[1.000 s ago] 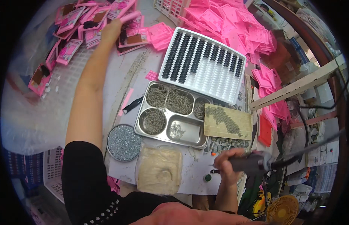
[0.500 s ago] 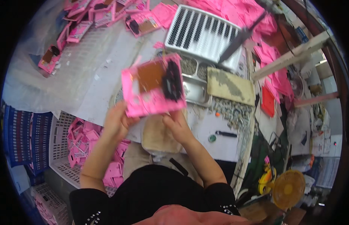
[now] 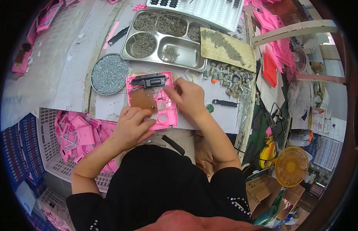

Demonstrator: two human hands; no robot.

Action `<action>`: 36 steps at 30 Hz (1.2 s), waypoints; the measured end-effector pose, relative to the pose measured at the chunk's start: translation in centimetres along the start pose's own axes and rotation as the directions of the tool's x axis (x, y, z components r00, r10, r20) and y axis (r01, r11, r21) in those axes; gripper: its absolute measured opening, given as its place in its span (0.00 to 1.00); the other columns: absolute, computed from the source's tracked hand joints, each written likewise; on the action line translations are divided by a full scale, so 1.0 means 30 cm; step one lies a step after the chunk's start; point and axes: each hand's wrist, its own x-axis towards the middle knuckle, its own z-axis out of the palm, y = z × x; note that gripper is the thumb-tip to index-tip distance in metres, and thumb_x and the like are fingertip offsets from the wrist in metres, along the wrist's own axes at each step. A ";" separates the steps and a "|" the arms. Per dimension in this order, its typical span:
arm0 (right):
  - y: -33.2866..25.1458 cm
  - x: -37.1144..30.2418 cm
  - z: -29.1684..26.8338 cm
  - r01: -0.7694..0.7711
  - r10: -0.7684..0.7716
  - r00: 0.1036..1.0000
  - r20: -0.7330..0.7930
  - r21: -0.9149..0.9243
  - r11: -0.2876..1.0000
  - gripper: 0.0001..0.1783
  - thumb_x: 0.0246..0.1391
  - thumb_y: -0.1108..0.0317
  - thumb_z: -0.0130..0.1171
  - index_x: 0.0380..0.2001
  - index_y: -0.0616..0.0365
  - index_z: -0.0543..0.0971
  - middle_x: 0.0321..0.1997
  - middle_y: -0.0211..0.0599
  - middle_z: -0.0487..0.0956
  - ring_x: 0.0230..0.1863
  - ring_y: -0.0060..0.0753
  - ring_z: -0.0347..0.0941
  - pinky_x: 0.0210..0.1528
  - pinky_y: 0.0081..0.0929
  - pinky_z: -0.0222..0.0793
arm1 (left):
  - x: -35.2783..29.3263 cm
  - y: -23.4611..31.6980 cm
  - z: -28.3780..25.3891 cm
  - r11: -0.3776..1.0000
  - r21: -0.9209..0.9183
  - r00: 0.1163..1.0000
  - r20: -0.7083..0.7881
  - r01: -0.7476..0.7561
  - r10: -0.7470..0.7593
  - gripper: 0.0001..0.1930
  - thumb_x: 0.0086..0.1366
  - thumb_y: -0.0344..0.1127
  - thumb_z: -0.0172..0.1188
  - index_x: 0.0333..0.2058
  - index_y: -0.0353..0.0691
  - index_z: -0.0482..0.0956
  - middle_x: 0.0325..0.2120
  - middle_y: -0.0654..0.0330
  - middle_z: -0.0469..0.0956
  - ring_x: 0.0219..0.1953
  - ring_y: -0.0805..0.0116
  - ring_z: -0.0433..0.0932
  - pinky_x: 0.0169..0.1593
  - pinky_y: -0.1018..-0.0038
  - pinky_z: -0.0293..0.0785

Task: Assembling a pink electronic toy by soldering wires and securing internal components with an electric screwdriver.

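A pink plastic casing [image 3: 171,114] lies open-side up at the near edge of the table. Inside it are a brown circuit board [image 3: 142,99], a black oblong part [image 3: 152,81] along the far side, and thin wires. My left hand [image 3: 129,128] grips the near left corner, its fingers bent over the board's lower edge. At the right edge, my right hand [image 3: 189,98] has its thumb over the casing and its fingers curled beside it. What lies under the right fingertips is hidden.
Beyond the casing stand a compartmented metal tray [image 3: 157,43] of small springs and a dish of small grey metal pieces [image 3: 109,73]. A yellowish board [image 3: 229,48] and several metal cylinders [image 3: 229,79] lie right. A white basket [image 3: 48,154] of pink casings stands left, an orange fan [image 3: 291,166] right.
The casing came down from mid-air onto the near table edge and turned, so its black part now faces away from me. My right hand shifted to its right edge. The view has tilted nearer.
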 end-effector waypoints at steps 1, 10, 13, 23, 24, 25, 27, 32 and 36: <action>0.010 0.014 0.004 -0.019 0.019 1.000 0.004 0.038 0.999 0.19 0.60 0.52 0.66 0.28 0.58 0.79 0.18 0.39 0.77 0.20 0.40 0.75 0.25 0.36 0.68 | -0.003 -0.002 0.009 1.000 0.012 1.000 0.017 -0.001 0.001 0.17 0.55 0.43 0.72 0.42 0.46 0.84 0.43 0.62 0.78 0.47 0.60 0.75 0.54 0.59 0.66; 0.004 0.090 -0.040 -0.034 0.061 0.971 0.230 -0.118 0.992 0.24 0.58 0.46 0.65 0.30 0.59 0.79 0.22 0.43 0.79 0.25 0.51 0.78 0.29 0.43 0.71 | 0.035 -0.047 -0.035 0.999 0.033 0.999 0.050 0.018 -0.019 0.19 0.51 0.39 0.74 0.42 0.44 0.84 0.38 0.62 0.78 0.45 0.59 0.76 0.52 0.57 0.70; 0.018 0.092 -0.045 -0.022 0.033 0.966 0.256 -0.044 0.999 0.22 0.58 0.48 0.65 0.32 0.60 0.79 0.22 0.43 0.79 0.24 0.50 0.77 0.28 0.44 0.70 | 0.014 -0.014 -0.027 0.998 0.050 0.995 0.090 0.035 -0.040 0.18 0.52 0.37 0.73 0.43 0.42 0.84 0.38 0.62 0.78 0.44 0.59 0.76 0.55 0.55 0.70; -0.027 -0.080 0.031 -0.226 0.250 0.965 -0.082 0.224 0.948 0.14 0.56 0.59 0.70 0.34 0.57 0.79 0.18 0.35 0.76 0.19 0.32 0.73 0.23 0.33 0.64 | 0.031 -0.001 -0.073 0.996 0.085 0.985 0.170 0.023 -0.037 0.14 0.54 0.34 0.71 0.40 0.42 0.83 0.34 0.62 0.75 0.42 0.63 0.77 0.54 0.60 0.71; -0.031 -0.074 0.034 -0.208 0.228 0.967 -0.115 0.162 0.965 0.14 0.56 0.60 0.70 0.33 0.57 0.79 0.17 0.35 0.76 0.19 0.33 0.73 0.23 0.33 0.65 | 0.030 -0.003 -0.076 0.996 0.082 0.984 0.171 0.025 -0.039 0.14 0.54 0.35 0.71 0.40 0.43 0.82 0.34 0.62 0.75 0.42 0.63 0.77 0.53 0.61 0.71; -0.015 -0.058 0.043 -0.160 0.170 0.981 -0.097 0.100 0.982 0.13 0.56 0.60 0.70 0.33 0.57 0.79 0.17 0.34 0.76 0.18 0.33 0.73 0.23 0.33 0.66 | 0.031 -0.005 -0.078 0.997 0.078 0.984 0.173 0.028 -0.041 0.14 0.54 0.35 0.70 0.40 0.43 0.82 0.34 0.62 0.74 0.41 0.63 0.77 0.53 0.61 0.71; -0.006 -0.038 0.028 -0.150 0.155 0.988 -0.025 0.126 0.981 0.12 0.56 0.62 0.70 0.34 0.57 0.80 0.18 0.34 0.76 0.19 0.31 0.73 0.24 0.31 0.67 | 0.036 -0.017 -0.075 0.998 0.051 0.979 0.200 0.036 -0.046 0.15 0.54 0.36 0.70 0.41 0.43 0.82 0.35 0.62 0.75 0.41 0.63 0.77 0.52 0.61 0.70; 0.041 -0.093 0.029 -0.193 0.238 0.970 -0.041 0.461 0.866 0.07 0.58 0.67 0.69 0.34 0.57 0.82 0.19 0.34 0.77 0.20 0.26 0.74 0.25 0.26 0.67 | 0.050 -0.014 -0.069 0.996 -0.020 0.984 0.157 0.087 -0.082 0.17 0.54 0.35 0.72 0.43 0.41 0.82 0.39 0.59 0.77 0.42 0.59 0.78 0.52 0.61 0.69; -0.082 -0.180 -0.070 0.099 -0.110 0.994 -0.007 0.490 0.866 0.06 0.54 0.71 0.70 0.34 0.58 0.84 0.27 0.37 0.81 0.26 0.34 0.78 0.30 0.29 0.72 | 0.103 0.048 -0.026 0.978 -0.155 0.989 -0.029 0.141 -0.147 0.16 0.55 0.37 0.71 0.42 0.42 0.82 0.37 0.60 0.77 0.41 0.62 0.77 0.50 0.62 0.68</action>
